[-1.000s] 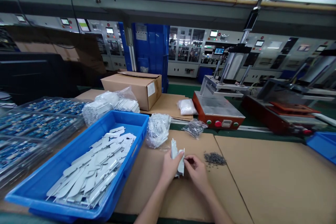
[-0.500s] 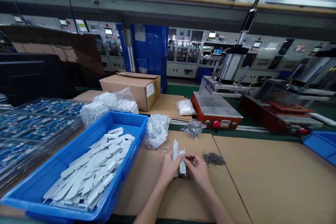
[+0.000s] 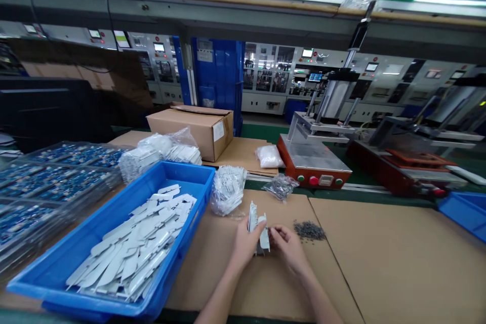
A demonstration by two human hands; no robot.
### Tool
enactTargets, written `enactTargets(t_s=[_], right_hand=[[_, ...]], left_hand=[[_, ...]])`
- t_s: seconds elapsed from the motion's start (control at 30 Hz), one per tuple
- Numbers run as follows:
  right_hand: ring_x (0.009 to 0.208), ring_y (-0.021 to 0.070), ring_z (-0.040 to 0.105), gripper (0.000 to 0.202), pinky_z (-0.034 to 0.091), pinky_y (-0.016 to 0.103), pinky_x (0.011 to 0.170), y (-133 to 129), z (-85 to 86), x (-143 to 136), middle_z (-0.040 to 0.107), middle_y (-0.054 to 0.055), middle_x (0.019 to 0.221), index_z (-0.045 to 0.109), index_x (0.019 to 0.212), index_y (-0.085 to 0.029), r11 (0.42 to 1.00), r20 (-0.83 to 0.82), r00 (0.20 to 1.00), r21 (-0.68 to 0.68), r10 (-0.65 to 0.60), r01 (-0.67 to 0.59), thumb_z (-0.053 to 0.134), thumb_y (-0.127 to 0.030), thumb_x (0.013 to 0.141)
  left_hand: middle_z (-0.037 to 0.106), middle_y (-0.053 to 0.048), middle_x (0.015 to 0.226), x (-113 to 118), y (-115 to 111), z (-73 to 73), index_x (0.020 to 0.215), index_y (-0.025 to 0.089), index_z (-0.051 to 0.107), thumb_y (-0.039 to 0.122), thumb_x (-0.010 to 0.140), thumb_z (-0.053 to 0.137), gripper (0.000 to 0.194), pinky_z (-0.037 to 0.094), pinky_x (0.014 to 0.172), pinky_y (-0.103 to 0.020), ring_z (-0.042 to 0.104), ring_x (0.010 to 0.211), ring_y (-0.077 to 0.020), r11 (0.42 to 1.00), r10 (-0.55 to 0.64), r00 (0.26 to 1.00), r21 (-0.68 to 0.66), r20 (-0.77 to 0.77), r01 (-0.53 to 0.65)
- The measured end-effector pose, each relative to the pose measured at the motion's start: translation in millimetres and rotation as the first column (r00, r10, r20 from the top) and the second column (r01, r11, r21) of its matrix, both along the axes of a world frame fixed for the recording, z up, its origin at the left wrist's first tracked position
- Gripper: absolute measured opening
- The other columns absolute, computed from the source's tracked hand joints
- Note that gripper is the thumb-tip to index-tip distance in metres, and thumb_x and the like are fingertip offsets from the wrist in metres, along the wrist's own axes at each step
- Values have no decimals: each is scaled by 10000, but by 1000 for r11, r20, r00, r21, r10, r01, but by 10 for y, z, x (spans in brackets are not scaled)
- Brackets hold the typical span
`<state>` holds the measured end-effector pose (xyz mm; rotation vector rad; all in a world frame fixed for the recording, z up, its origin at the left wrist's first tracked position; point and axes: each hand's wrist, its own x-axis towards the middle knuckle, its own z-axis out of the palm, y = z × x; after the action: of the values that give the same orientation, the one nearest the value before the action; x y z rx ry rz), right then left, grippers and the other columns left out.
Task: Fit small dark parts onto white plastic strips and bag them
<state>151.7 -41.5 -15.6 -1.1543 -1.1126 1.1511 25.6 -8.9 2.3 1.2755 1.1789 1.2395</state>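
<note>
My left hand (image 3: 245, 242) is closed around several white plastic pieces (image 3: 263, 238), held upright over the cardboard mat (image 3: 266, 283). Just to their right is my right hand (image 3: 288, 245), its thumb and fingers pinched at the edge of the front piece; whatever lies between the fingertips is too small to make out. A pile of small dark parts (image 3: 310, 230) lies on the cardboard beyond my right hand. To the left, a blue tray (image 3: 190, 233) holds many similar white pieces (image 3: 132, 248).
Bagged white pieces (image 3: 228, 190) and a bag of dark parts (image 3: 281, 186) lie behind my hands. A red-based press (image 3: 315, 162) stands back right, a cardboard box (image 3: 193, 129) back left. Circuit boards (image 3: 53, 177) fill clear trays far left.
My right hand has shifted slightly right and down, its fingers drawn a little away from the white pieces. My left hand keeps its hold. The view has shifted slightly.
</note>
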Motion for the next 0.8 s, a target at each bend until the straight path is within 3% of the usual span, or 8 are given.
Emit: enactTargets(t_s=[0.2, 0.43, 0.53, 0.7, 0.8], right_hand=[[651, 188, 575, 277, 474, 294, 627, -35, 41, -18, 625, 36, 690, 602, 721, -158, 999, 78, 996, 3, 49, -49, 600, -429, 660], [607, 155, 533, 252, 443, 238, 572, -79, 52, -41, 574, 10, 641, 566, 721, -167, 989, 230, 970, 139, -73, 41, 537, -418, 718], [602, 152, 527, 260, 442, 233, 562, -75, 51, -33, 565, 10, 637, 550, 711, -168, 990, 261, 963, 141, -65, 28, 521, -426, 727], [575, 158, 547, 262, 451, 240, 539, -41, 41, -3, 575, 3, 593, 555, 651, -168, 996, 335, 942, 89, -20, -11, 536, -423, 709], [631, 181, 551, 240, 447, 274, 597, -6, 19, 135, 591, 25, 649, 569, 699, -171, 986, 371, 916, 121, -153, 115, 527, -407, 714]], left_hand=[[556, -7, 622, -29, 27, 1, 727, 129, 575, 381, 620, 604, 275, 396, 553, -208, 506, 599, -143, 999, 30, 999, -17, 29, -30], [516, 14, 558, -22, -22, 44, 646, 128, 554, 381, 588, 628, 269, 369, 504, -188, 464, 530, -113, 998, -31, 996, -50, 83, 35], [516, 17, 544, -14, -31, 59, 622, 131, 550, 375, 573, 638, 265, 362, 489, -185, 461, 518, -112, 997, -39, 996, -58, 79, 43], [558, -6, 611, -54, 30, -27, 721, 124, 578, 364, 614, 599, 264, 386, 533, -203, 501, 571, -134, 999, -8, 1000, -37, 17, 9], [549, 2, 576, -123, 83, -101, 672, 134, 576, 344, 600, 604, 224, 347, 500, -201, 492, 546, -136, 1000, -6, 991, -31, -130, 2]])
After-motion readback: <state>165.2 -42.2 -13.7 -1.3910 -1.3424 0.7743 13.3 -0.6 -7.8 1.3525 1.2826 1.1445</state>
